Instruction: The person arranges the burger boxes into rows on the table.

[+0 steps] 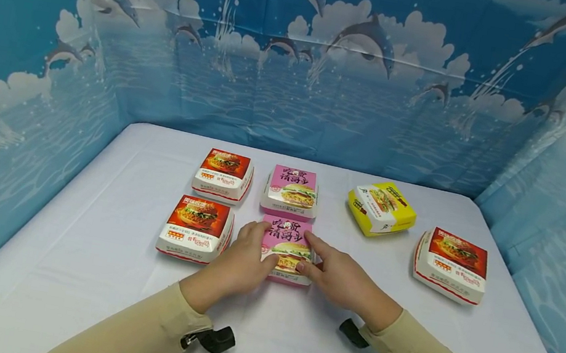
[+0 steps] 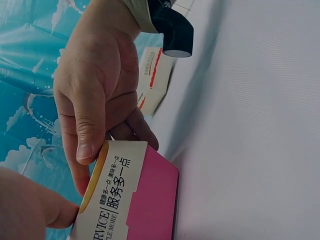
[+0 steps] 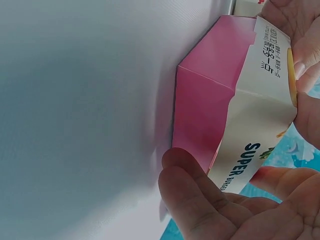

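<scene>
A pink burger box (image 1: 285, 240) with a burger picture on its lid sits on the white table, between both hands. My left hand (image 1: 244, 260) holds its left side, the thumb over the near left part of the lid. From the right, my right hand (image 1: 342, 276) holds the same box, its thumb at the lid's right edge and its fingers along the side. In the right wrist view, the fingers (image 3: 187, 200) reach low on the pink wall near the table. A second pink burger box (image 1: 292, 190) stands directly behind the held one.
Two red-and-white burger boxes, a rear one (image 1: 224, 174) and a front one (image 1: 197, 228), stand on the left. A yellow burger box (image 1: 381, 208) lies turned at the back right. Another red-and-white box (image 1: 452, 264) is farther right. A dolphin-print curtain (image 1: 294, 110) encloses the table.
</scene>
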`<state>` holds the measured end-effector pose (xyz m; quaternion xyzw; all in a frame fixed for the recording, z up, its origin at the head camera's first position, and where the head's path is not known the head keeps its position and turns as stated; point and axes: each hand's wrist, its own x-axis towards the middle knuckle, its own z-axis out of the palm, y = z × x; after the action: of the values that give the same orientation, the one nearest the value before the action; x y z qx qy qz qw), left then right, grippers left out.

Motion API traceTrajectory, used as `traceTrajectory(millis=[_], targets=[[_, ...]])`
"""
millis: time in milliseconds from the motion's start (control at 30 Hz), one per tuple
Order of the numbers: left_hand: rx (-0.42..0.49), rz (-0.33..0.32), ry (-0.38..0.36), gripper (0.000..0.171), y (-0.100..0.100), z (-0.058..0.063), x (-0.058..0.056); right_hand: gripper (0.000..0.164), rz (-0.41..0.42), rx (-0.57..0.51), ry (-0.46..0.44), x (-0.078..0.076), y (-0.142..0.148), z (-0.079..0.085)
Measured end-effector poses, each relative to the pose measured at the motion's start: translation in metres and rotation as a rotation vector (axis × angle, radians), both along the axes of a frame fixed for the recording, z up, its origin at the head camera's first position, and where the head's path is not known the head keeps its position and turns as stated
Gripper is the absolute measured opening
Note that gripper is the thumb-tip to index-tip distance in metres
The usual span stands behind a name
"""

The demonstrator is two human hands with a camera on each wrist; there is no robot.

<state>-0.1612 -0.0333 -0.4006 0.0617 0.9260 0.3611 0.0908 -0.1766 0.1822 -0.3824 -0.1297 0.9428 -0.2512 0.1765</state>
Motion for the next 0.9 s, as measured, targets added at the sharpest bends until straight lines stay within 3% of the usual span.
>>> traceTrajectory(millis=[900], targets=[[0.010, 0.000, 0.005, 0.072, -0.0015, 0.0040, 0.0018, 0.079, 0.013, -0.022, 0.014, 0.0014, -0.0021, -0.0003]])
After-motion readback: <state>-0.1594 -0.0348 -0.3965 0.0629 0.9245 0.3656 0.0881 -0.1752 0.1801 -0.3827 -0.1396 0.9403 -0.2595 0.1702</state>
